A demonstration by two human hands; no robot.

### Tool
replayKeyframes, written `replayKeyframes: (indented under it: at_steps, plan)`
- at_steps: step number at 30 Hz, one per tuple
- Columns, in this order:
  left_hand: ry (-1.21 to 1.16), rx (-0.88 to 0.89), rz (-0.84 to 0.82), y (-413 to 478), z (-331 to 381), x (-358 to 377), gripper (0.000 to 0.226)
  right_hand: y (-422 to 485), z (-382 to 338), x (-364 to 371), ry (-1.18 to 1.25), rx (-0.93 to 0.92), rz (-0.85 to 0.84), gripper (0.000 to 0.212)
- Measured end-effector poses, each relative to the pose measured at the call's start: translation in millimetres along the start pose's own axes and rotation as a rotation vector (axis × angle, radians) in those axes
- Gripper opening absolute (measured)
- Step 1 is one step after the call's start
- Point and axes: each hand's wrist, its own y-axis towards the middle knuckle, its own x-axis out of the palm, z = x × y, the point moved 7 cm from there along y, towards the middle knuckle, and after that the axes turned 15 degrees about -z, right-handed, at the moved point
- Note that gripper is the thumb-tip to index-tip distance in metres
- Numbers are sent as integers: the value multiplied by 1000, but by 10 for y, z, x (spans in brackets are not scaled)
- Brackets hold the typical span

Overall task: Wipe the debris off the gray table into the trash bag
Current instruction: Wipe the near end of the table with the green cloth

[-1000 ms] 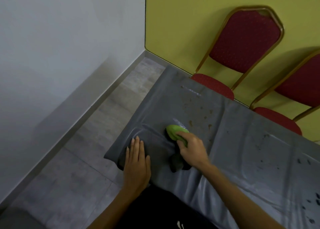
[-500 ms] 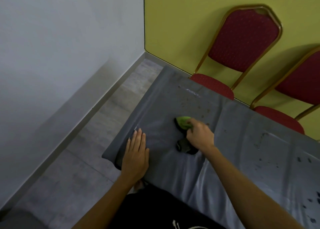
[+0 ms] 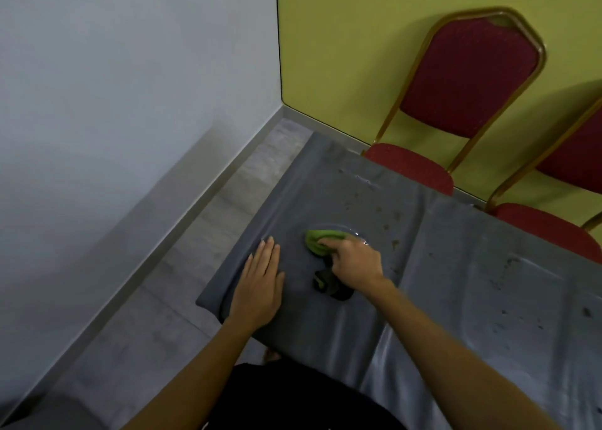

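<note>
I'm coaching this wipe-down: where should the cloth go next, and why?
Probably push the green cloth in the right hand a little farther out, over the brown spots just beyond it. They sit unwiped on the gray table, and the left hand lies flat near its edge.

Function or meeting room, red padded banquet chairs (image 3: 462, 81), covered gray table (image 3: 456, 266), bare walls (image 3: 114, 87)
</note>
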Motion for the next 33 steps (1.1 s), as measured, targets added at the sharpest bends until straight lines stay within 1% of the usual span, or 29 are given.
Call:
replayKeyframes:
  at_steps: [4, 7, 10, 12, 14, 16, 19, 23, 26, 28, 31, 33]
  plan:
    - [4, -46, -23, 10, 2, 5, 61, 74, 626, -467, 76, 154, 96, 52]
    - [12, -51, -38, 30, 5, 10, 61, 94, 874, -563, 202, 215, 156, 48]
    - [35, -66, -26, 16, -4, 24, 60, 76, 569, -378, 386, 156, 203, 41]
    - [62, -72, 0, 10, 30, 15, 61, 45, 167, -172, 440, 46, 192, 37]
    - [49, -71, 12, 2, 71, 15, 66, 20, -213, 59, 387, -63, 115, 37]
    - [30, -69, 20, -4, 82, 17, 67, 16, -352, 183, 290, -101, 67, 37]
    - [70, -66, 36, -15, 57, 35, 63, 45, -188, 89, 201, -81, 55, 38]
    - [62, -68, 14, 5, 12, 92, 62, 115, 233, -239, 125, 10, 144, 40]
    - [31, -64, -6, 13, 26, 112, 62, 195, 530, -444, 162, 132, 177, 39]
    - [5, -55, -9, 15, 43, 92, 62, 244, 610, -483, 249, 172, 195, 38]
    - [-44, -18, -9, 51, 90, 26, 65, 272, 402, -320, 373, 119, 149, 40]
    - [-47, 39, -11, 132, 121, -37, 68, 268, 86, -115, 367, 56, 81, 44]
